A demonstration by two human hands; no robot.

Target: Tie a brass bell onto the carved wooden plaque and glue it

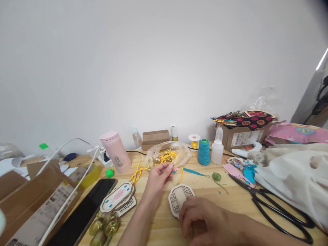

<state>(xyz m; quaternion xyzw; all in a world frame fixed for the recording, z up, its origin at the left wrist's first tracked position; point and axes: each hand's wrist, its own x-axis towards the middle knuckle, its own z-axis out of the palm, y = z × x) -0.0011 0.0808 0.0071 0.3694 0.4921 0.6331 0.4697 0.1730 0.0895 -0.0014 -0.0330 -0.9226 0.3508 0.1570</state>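
Observation:
A light wooden lattice ornament lies on the table, with a yellow cord running up from its top. My left hand is closed in a pinch above the ornament, close to the upper part of the cord; what the fingertips hold, if anything, is too small to name. My right hand, slightly blurred, is curled over the ornament's lower right edge and covers part of it. Whatever lies within its fingers is hidden. Behind the left hand sits a clear plastic bag of yellow cords and gold bells.
On the left are stacked wooden ornaments, gold bells, a phone and a pink tumbler. On the right lie black scissors, a green cord bundle and white cloth. Teal thread stands behind.

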